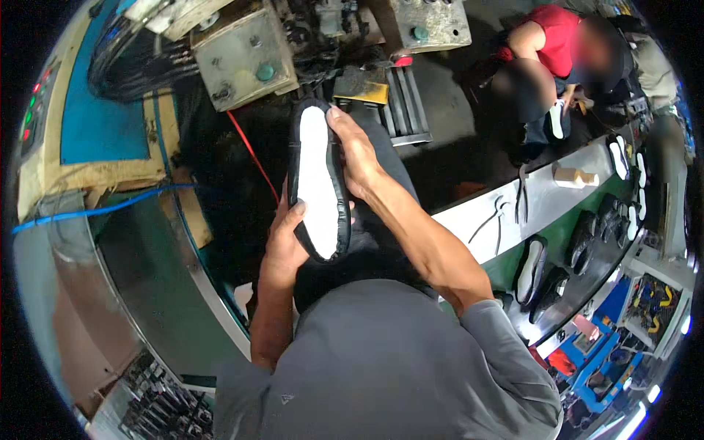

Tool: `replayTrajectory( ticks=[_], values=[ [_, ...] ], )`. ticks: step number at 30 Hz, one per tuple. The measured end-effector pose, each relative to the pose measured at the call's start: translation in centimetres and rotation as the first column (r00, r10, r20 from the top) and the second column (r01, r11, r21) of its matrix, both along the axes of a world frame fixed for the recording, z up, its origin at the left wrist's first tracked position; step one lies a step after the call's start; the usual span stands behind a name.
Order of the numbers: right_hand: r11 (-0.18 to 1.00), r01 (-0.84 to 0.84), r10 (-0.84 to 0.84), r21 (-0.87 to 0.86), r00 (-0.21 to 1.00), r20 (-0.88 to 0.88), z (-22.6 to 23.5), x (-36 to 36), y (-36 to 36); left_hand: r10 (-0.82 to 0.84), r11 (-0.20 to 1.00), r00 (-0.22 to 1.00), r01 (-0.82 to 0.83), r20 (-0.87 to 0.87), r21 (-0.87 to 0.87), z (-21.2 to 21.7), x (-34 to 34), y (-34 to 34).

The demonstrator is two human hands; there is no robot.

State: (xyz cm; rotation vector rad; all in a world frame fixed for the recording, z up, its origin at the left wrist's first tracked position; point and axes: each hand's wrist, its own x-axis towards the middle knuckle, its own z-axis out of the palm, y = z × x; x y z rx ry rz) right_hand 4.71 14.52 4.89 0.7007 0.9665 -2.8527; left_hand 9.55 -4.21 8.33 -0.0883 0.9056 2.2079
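Between my two hands is a black shoe upper (318, 183), its white underside facing up and its length running away from me. My left hand (284, 236) grips the left side near the close end, thumb laid over the edge. Higher up, my right hand (355, 150) holds the right side, with its thumb near the far end. The fingers of both hands are partly hidden behind the shoe upper. My dark-clad legs lie below it.
Machine boxes with green buttons (265, 71) stand ahead. At right, a metal ledge (469, 227) bears pincers (500, 207), beside a conveyor carrying several shoe uppers (532, 270). A co-worker in red (557, 40) sits at the far right, holding a shoe. A blue hose (110, 210) runs at left.
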Motion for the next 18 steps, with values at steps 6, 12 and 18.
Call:
replayTrajectory(
  ticks=[6, 12, 18],
  values=[
    [0.909, -0.359, 0.350, 0.212, 0.933, 0.078, 0.3, 5.4, -2.6, 0.237, 0.971, 0.953, -0.228, 0.190, -0.069, -4.4, 5.7, -9.4],
    [0.894, -0.369, 0.344, 0.254, 0.929, 0.136, -0.3, 10.5, 0.3, 0.478, 0.267, 0.624, -0.774, -0.618, -0.574, -9.9, 0.8, -32.1],
    [0.929, -0.176, 0.146, 0.325, 0.983, 0.114, -0.7, 15.6, 4.9, -0.078, -0.187, 0.669, -0.738, -0.739, -0.648, -8.1, -13.1, -43.7]
  ],
)
